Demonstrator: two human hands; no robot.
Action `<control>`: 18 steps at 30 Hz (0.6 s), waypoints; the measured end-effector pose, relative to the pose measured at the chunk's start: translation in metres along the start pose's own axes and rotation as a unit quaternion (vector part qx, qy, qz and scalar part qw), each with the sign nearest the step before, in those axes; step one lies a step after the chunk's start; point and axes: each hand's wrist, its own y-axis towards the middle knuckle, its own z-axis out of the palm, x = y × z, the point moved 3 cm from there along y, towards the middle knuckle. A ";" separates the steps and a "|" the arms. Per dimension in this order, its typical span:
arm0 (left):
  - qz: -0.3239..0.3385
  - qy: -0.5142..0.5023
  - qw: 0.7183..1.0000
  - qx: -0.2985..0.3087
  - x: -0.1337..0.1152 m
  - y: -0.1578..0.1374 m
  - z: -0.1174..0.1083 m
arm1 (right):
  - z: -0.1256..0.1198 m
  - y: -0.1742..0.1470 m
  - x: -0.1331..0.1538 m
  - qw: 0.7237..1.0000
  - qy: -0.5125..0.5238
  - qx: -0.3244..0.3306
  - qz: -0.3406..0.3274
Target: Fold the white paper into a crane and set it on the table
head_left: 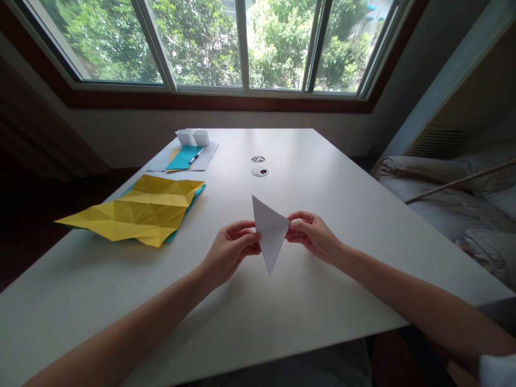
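A white sheet of paper folded into a triangle [270, 231] is held up above the table, one corner pointing up and another down. My left hand [231, 247] pinches its left edge between thumb and fingers. At the right corner, the thumb and fingers of my right hand [314, 235] close on the paper. Left of my hands lies a creased yellow sheet of paper [149, 207], with a teal sheet [174, 236] showing beneath its edges.
On the white table [330, 328], toward the back left, a black-and-white pen [196, 156] rests on teal paper [181, 157] over other sheets. Two small white paper boxes [193, 137] stand behind it. Two round table inserts [260, 172] lie near the middle. A covered sofa [427, 180] is at right.
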 end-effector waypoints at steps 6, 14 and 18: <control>-0.024 -0.007 0.999 0.023 0.001 0.002 0.000 | 0.000 0.000 0.001 0.998 -0.040 0.020 -0.035; -0.174 -0.052 0.981 0.062 0.001 -0.007 0.008 | 0.005 -0.009 0.006 0.971 -0.162 0.002 -0.178; -0.214 0.000 0.967 0.135 0.003 -0.014 0.014 | 0.009 -0.012 0.005 0.969 -0.177 0.020 -0.170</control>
